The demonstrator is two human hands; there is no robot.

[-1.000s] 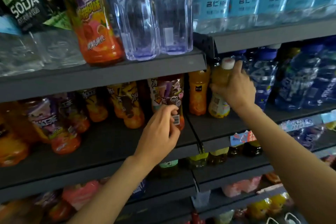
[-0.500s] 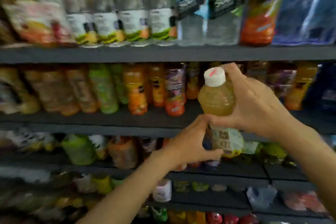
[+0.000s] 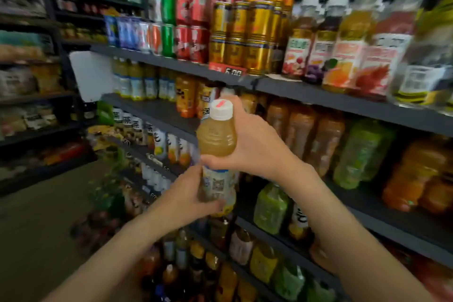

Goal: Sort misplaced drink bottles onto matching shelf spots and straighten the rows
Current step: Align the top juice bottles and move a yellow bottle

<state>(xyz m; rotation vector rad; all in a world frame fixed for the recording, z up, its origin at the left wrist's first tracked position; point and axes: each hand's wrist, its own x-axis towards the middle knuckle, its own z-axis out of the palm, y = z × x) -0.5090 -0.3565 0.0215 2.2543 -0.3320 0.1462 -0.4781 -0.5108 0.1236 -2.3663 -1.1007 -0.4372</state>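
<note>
A small bottle of pale yellow drink (image 3: pixel 217 140) with a white cap is held upright in front of the shelves, in the middle of the head view. My right hand (image 3: pixel 255 144) grips its shoulder and neck from the right. My left hand (image 3: pixel 188 200) grips its labelled lower part from the left. Similar yellow bottles with blue-white labels (image 3: pixel 133 81) stand in a row on the second shelf at the left.
Dark shelves (image 3: pixel 318 98) run from left to right, packed with drinks: gold cans (image 3: pixel 247 32), red and green cans (image 3: pixel 182 22), juice bottles (image 3: pixel 343 46), orange and green bottles (image 3: pixel 362 152). A white sign (image 3: pixel 92 75) hangs at the shelf end. An aisle floor (image 3: pixel 36 216) lies at left.
The bottle has come off the shelf into both hands. My left hand left the shelved bottle and took hold of the bottle's base. My view has swung left along the aisle.
</note>
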